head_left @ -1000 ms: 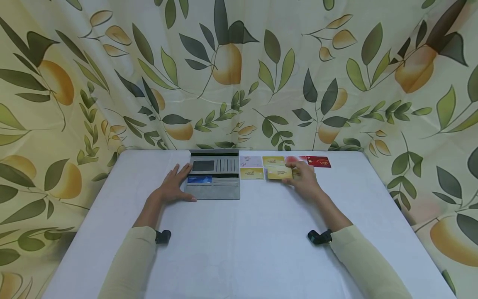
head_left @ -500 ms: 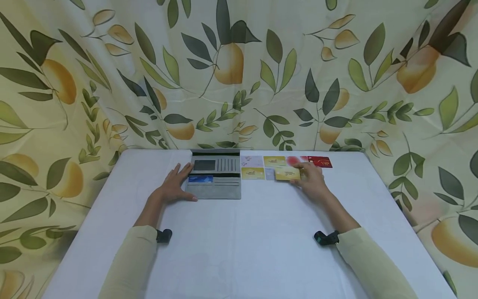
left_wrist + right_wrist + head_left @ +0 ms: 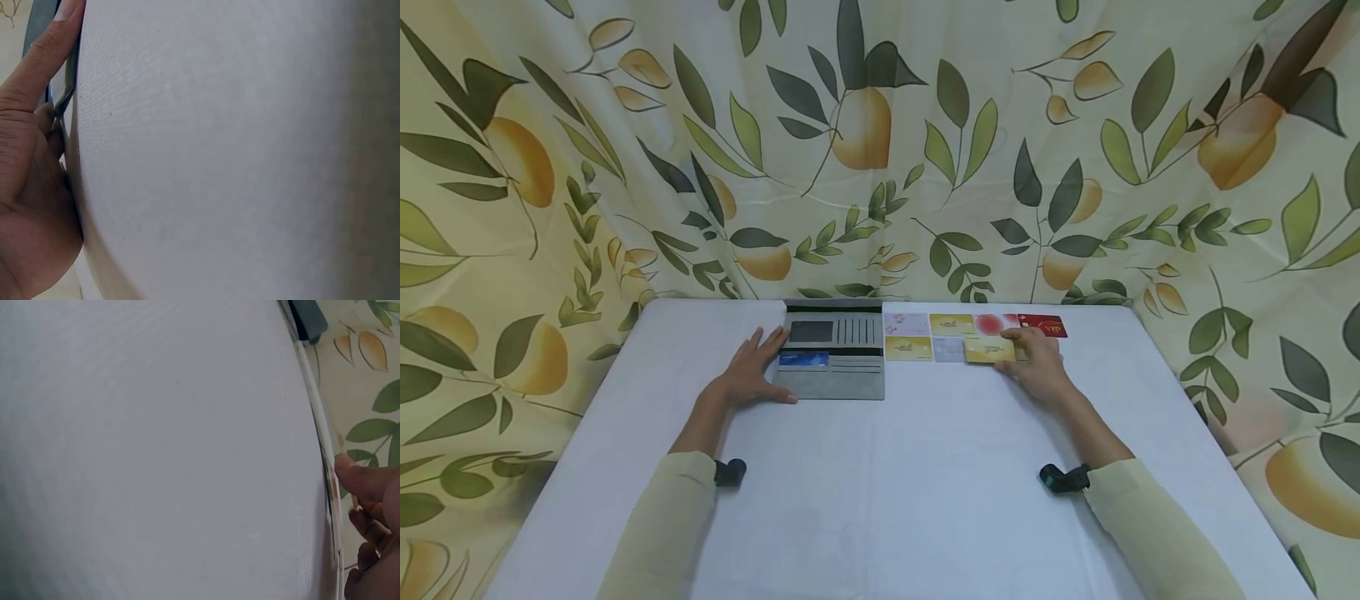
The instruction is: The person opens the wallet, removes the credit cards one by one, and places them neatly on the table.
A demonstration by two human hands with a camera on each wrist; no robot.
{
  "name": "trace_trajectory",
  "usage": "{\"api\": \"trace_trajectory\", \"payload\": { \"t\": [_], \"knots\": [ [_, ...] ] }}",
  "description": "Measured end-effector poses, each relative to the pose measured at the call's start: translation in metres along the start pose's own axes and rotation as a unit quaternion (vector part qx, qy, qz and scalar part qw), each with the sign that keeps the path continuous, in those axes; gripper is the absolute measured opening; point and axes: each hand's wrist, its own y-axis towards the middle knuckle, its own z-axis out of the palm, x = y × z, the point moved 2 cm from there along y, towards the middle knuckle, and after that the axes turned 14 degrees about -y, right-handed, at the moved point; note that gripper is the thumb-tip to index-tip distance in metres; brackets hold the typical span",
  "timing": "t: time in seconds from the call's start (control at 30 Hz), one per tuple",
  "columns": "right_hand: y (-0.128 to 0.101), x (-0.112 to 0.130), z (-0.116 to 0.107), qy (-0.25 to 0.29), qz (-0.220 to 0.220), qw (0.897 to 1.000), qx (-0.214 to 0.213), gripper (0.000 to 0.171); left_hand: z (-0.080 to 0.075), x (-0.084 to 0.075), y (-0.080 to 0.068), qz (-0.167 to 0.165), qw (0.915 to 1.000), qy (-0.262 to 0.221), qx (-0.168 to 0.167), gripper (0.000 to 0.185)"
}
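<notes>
A grey wallet [image 3: 842,386] lies unfolded flat near the table's far edge, a blue card [image 3: 803,359] tucked in one of its slots. My left hand [image 3: 748,372] rests with fingers spread at its left side, the thumb along the lower left corner; the left wrist view shows that thumb [image 3: 47,56] against the wallet's edge. Between thumb and fingers my right hand [image 3: 1036,364] pinches a gold card [image 3: 985,350] by its right end. The held card overlaps the right part of a pale lilac card [image 3: 947,349] in the head view.
Other cards lie in rows right of the wallet: a pink floral card [image 3: 906,324], a gold card [image 3: 951,324], a pink-red card [image 3: 992,323], a red VIP card [image 3: 1045,325] and a second gold card [image 3: 907,348]. A fruit-patterned curtain [image 3: 955,233] hangs behind the table.
My right hand has slid to the right with the gold card, uncovering more of the pale lilac card. The left hand stays at the wallet.
</notes>
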Motion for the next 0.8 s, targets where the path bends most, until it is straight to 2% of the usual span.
{"api": "trace_trajectory", "payload": {
  "t": [0.4,0.8],
  "knots": [
    [-0.003,-0.022,-0.007,-0.022,0.020,1.000,0.010,0.060,0.002,0.012,0.006,-0.008,1.0000,-0.003,-0.001,0.133],
    [-0.007,-0.041,-0.017,-0.038,0.038,0.999,0.010,0.062,0.001,0.013,0.008,-0.012,0.9999,-0.003,0.003,0.133]
  ]
}}
